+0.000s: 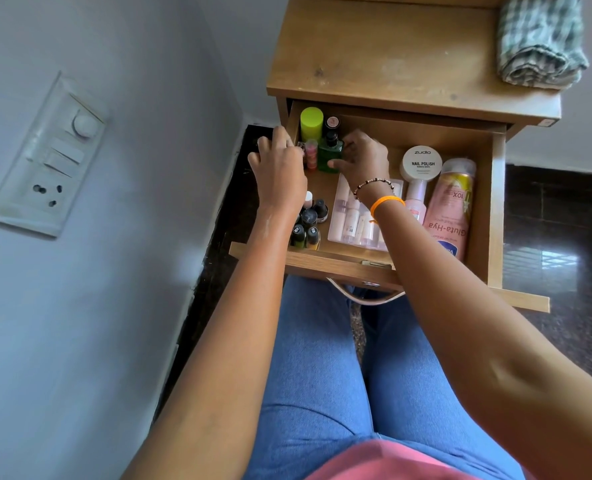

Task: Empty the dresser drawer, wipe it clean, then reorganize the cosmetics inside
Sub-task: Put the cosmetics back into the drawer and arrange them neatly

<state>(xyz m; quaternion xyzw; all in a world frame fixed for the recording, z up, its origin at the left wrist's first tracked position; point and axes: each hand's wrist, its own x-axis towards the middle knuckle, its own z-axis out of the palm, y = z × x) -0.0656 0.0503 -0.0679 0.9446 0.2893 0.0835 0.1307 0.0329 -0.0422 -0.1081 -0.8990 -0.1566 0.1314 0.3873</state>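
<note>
The right hand [362, 155] curls its fingers and thumb around a square green glass bottle [329, 154] with a black cap, at the back left of the open drawer [495, 216]. The left hand [280, 164] rests over the drawer's left wall, fingers bent; whether it holds anything cannot be told. Beside the bottle stand a lime-green cylinder [311, 124] and a small pink bottle [311, 154]. Nearer the front sit dark nail polish bottles [308, 225], a clear plastic tray of pale vials [353, 223], a white round nail polish remover tub [421, 163] and a glossy pink lotion tube [452, 209] lying flat. A folded checked cloth [540, 43] waits on the wooden dresser top [391, 57]. With the drawer full, this looks like either early emptying or final arranging; the pictures do not settle which. The next move likely calls for keeping the smooth glass bottle upright among its close neighbours.
</note>
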